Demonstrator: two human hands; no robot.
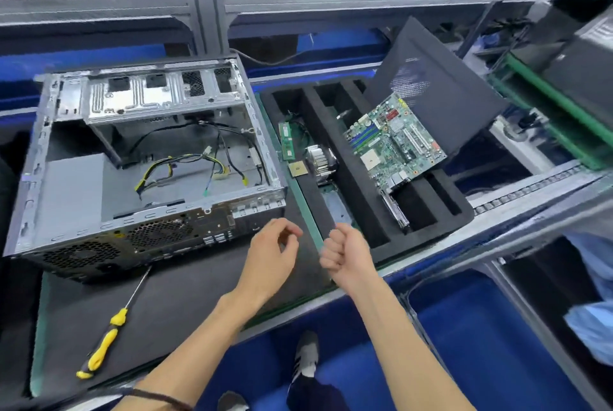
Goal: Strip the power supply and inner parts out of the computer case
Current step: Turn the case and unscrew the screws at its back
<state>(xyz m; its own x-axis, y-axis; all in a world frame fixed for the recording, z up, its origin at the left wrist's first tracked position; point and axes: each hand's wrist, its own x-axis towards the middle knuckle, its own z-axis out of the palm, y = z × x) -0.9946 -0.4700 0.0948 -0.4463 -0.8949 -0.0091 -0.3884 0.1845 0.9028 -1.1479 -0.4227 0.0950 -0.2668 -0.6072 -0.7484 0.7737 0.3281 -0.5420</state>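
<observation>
A person's two bare forearms reach in over the near edge of a dark work mat (185,304); the left hand (273,253) hangs in the air with its fingers loosely curled and nothing in them, while the right hand (345,253) is balled into a fist, and whether it holds anything cannot be told. To the left on the mat lies a yellow-and-black-handled screwdriver (109,334), its thin steel shaft pointing up towards the open grey metal computer case (76,178), which lies on its side with its perforated rear panel facing the camera. Inside the case a grey boxy power supply (71,185) sits at the near left corner, a loose bundle of yellow and black cables (185,165) sprawls across the floor, and a silver drive cage (139,95) spans the far end. Just right of the case stands a black foam tray with long slots (318,145); one slot holds a green memory stick (287,140), a square gold-topped processor chip (298,168) and a finned silver heatsink (320,158). A green motherboard (394,142) lies tilted across the tray's right side, beside a black perforated side panel (438,92) propped at an angle behind it.
</observation>
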